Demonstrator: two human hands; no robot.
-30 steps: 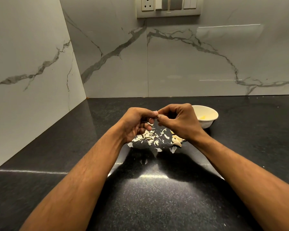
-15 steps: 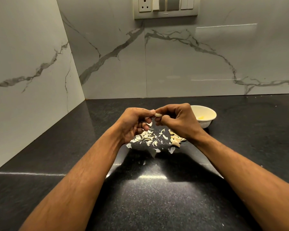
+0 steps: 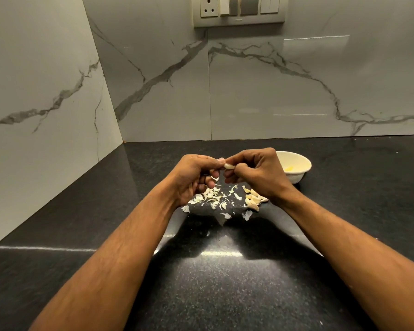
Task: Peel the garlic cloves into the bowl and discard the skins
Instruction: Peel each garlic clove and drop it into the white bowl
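I see my left hand (image 3: 196, 174) and right hand (image 3: 256, 170) pinching one pale garlic clove (image 3: 229, 166) beside the white bowl (image 3: 301, 172); slippery, it may drop among papery skins (image 3: 213, 199).

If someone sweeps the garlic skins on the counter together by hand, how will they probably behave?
The garlic skins look thin, curled and papery, so they are probably very light and may scatter or cling to fingers. They lie as small loose flakes on the glossy black counter, so they would likely slide easily rather than roll.
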